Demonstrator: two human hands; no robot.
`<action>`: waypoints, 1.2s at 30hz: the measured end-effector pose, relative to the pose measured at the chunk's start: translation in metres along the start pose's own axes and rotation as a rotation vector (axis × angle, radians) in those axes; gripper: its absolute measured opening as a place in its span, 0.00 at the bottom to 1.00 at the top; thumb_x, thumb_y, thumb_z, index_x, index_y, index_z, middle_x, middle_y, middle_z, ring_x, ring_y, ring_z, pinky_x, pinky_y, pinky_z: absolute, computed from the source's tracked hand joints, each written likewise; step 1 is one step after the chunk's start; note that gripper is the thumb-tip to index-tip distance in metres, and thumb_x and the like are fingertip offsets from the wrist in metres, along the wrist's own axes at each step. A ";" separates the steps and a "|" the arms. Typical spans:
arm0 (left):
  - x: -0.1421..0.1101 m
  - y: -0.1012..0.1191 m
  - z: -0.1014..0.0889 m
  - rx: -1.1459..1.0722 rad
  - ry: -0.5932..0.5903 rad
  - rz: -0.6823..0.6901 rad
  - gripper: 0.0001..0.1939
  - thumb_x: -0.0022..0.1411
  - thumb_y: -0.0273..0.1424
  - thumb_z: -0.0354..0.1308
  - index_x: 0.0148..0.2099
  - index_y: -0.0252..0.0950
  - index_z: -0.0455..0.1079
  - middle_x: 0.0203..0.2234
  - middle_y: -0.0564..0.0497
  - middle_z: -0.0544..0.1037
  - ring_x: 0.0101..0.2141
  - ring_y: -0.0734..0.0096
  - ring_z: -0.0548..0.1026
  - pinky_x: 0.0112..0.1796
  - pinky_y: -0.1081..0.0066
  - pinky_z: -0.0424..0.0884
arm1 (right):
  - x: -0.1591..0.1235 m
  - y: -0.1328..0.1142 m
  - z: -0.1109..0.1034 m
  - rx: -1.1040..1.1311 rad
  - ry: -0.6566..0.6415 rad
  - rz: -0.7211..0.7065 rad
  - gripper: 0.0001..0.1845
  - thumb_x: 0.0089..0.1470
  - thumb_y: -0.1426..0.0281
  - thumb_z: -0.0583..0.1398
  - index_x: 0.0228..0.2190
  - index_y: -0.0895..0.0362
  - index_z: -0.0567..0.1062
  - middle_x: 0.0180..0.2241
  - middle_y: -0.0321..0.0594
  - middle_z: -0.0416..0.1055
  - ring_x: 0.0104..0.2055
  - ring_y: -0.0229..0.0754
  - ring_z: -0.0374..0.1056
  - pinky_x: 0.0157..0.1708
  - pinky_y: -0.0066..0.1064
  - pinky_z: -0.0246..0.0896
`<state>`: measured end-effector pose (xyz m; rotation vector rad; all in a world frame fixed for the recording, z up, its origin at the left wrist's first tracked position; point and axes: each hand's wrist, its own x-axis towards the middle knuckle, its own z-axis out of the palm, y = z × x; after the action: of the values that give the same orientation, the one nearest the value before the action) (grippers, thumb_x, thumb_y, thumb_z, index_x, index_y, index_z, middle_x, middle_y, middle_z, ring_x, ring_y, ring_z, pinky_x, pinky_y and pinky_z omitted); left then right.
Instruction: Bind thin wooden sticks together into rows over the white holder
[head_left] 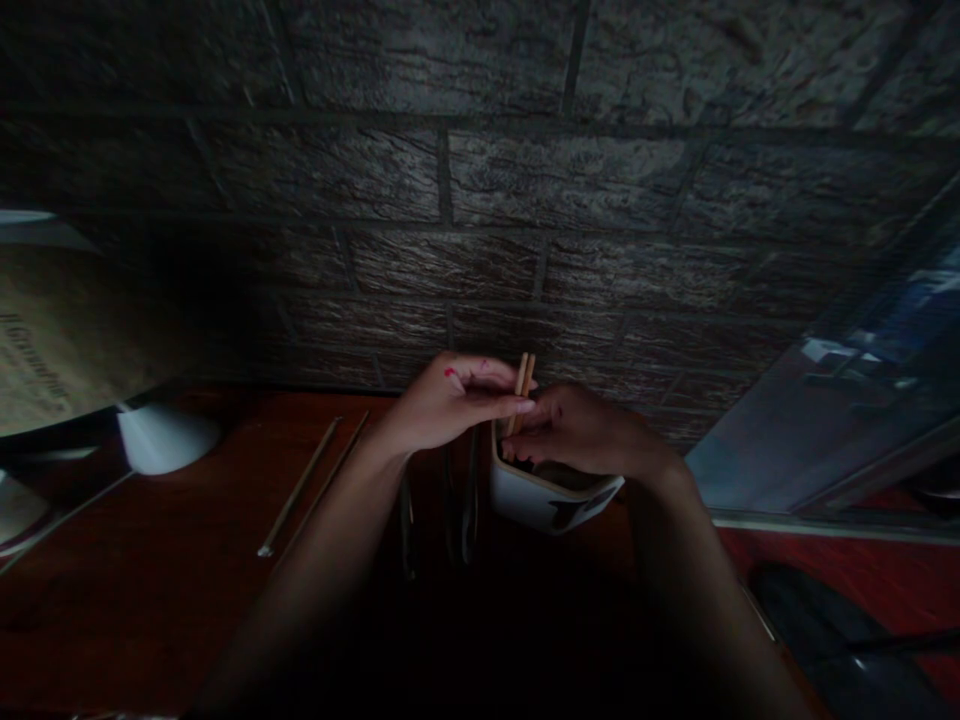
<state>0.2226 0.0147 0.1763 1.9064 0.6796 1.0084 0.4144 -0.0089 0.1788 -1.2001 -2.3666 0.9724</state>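
Over the white container (pixel 525 498), grasping probable wooden chopsticks (pixel 523 376) with left hand (pixel 455 402) and right hand (pixel 577 430), risking a drop from uneven finger pressure.

Wall (pixel 495 180) rising behind box (pixel 536 500), blocking far side. Right hand (pixel 574 430) covering much of box mouth; left hand (pixel 457 395) and upright chopsticks (pixel 526 375) crowding its far left corner. Left forearm (pixel 337 540) crossing table (pixel 112 620). Passage running between white cone (pixel 165 440) and thin rods (pixel 300 488).
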 end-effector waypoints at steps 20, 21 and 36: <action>-0.002 0.003 -0.009 -0.138 -0.136 -0.074 0.09 0.52 0.26 0.68 0.38 0.32 0.79 0.33 0.50 0.83 0.33 0.74 0.79 0.37 0.77 0.73 | 0.000 0.000 0.000 -0.092 -0.084 -0.014 0.12 0.53 0.66 0.59 0.23 0.60 0.75 0.19 0.32 0.64 0.23 0.33 0.57 0.23 0.26 0.46; -0.002 0.003 -0.008 -0.133 -0.164 -0.068 0.08 0.52 0.25 0.68 0.38 0.32 0.79 0.33 0.50 0.83 0.34 0.74 0.79 0.38 0.77 0.73 | 0.000 0.000 0.001 -0.096 -0.089 -0.008 0.12 0.53 0.66 0.59 0.24 0.60 0.76 0.20 0.32 0.65 0.23 0.33 0.58 0.24 0.26 0.47; -0.004 -0.001 -0.010 0.026 -0.268 -0.142 0.10 0.56 0.29 0.65 0.40 0.30 0.80 0.31 0.48 0.83 0.30 0.73 0.79 0.31 0.77 0.74 | 0.005 0.011 0.008 -0.089 -0.176 0.034 0.12 0.47 0.68 0.62 0.18 0.58 0.67 0.18 0.29 0.59 0.22 0.32 0.55 0.23 0.27 0.45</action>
<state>0.2122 0.0168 0.1770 1.9406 0.6620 0.6441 0.4136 -0.0042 0.1658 -1.2368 -2.5577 1.0329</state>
